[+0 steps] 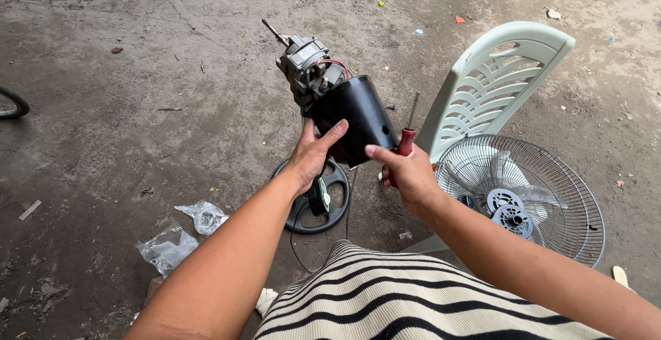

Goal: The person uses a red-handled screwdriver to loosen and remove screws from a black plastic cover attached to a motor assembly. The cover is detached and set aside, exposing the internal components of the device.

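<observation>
While we look down from head height, we hold a fan motor assembly (pixel 330 102) up in the air at the middle of the view, above the dirt ground (pixel 124 106). Its black cylindrical housing (pixel 354 125) points near and right; the bare grey motor with red wires and a thin metal shaft (pixel 275 33) sticks out far and left.

Our left hand (pixel 313 155) grips the underside of the housing, thumb laid on its black side. Our right hand (pixel 410 174) is closed around a red-handled screwdriver (pixel 407 137), blade pointing up, while its forefinger reaches out to touch the housing's near edge.

Below the hands, on the ground, lies a black round fan base (pixel 323 199). To the right rests a wire fan guard (pixel 530 195) with pale blades inside, and just beyond it a pale green plastic chair (pixel 496 81) lies tipped over. Near left, two crumpled clear plastic bags (pixel 182 233) sit on the ground. A striped black and cream cloth (pixel 406 299) covers our lap at the near edge. At the far left edge, part of a wheel (pixel 10 104) shows.
</observation>
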